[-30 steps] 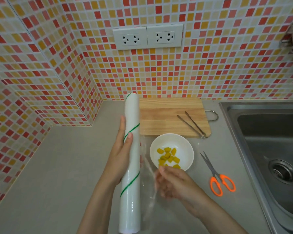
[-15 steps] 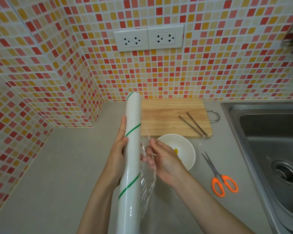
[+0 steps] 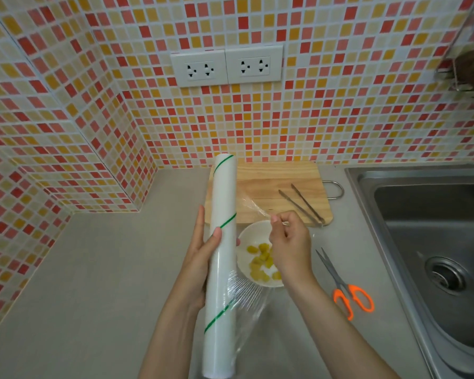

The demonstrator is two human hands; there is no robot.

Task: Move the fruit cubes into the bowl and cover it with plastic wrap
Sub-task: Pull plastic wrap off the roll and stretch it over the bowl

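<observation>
A white bowl [image 3: 247,236] stands on the counter in front of the cutting board, with several yellow fruit cubes [image 3: 260,259] inside. My left hand [image 3: 200,253] grips a long white roll of plastic wrap [image 3: 222,242] with green stripes, held lengthwise just left of the bowl. My right hand [image 3: 289,242] hovers over the bowl and pinches the free edge of the clear film [image 3: 253,206], which stretches from the roll across the bowl. The lower part of the film [image 3: 246,302] hangs crinkled below the bowl.
A wooden cutting board [image 3: 277,181] lies behind the bowl with metal tongs [image 3: 303,205] on it. Orange-handled scissors [image 3: 342,284] lie right of the bowl. A steel sink [image 3: 433,242] fills the right side. Tiled walls close the back and left.
My right hand has moved from the roll's side up and right over the bowl, pulling the film's edge with it. The roll sits a little higher in my left hand.
</observation>
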